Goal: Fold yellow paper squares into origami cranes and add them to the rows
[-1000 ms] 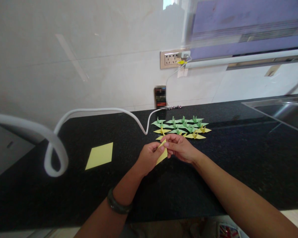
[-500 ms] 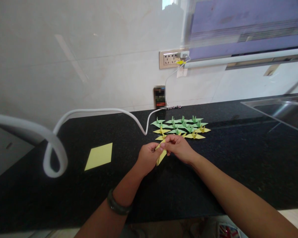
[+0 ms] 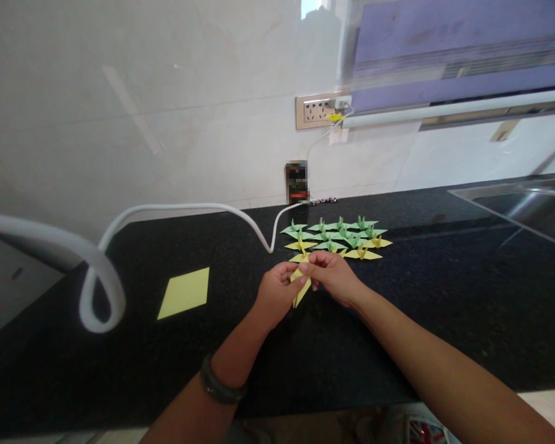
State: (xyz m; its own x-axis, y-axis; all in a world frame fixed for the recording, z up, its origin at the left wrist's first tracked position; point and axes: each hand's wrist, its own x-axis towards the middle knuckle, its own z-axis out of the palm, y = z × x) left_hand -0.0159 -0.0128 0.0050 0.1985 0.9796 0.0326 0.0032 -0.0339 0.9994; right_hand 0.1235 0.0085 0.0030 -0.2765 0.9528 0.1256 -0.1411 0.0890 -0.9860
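Both hands meet over the black countertop point(image 3: 444, 308) on a small folded yellow paper piece point(image 3: 300, 287). My left hand point(image 3: 275, 291) pinches its left side. From the right, my right hand point(image 3: 333, 276) pinches its top with fingers pressed together. Just beyond the hands lies a cluster of several finished green and yellow paper cranes point(image 3: 337, 237). A flat yellow paper square point(image 3: 185, 291) lies on the counter to the left.
A thick white cable point(image 3: 92, 271) loops across the counter's left side toward the wall socket point(image 3: 317, 111). A small dark device point(image 3: 298, 182) leans against the tiled wall. A metal sink point(image 3: 527, 203) sits at the far right.
The yellow piece has been folded narrower between the fingers, and both hands have shifted slightly closer together.
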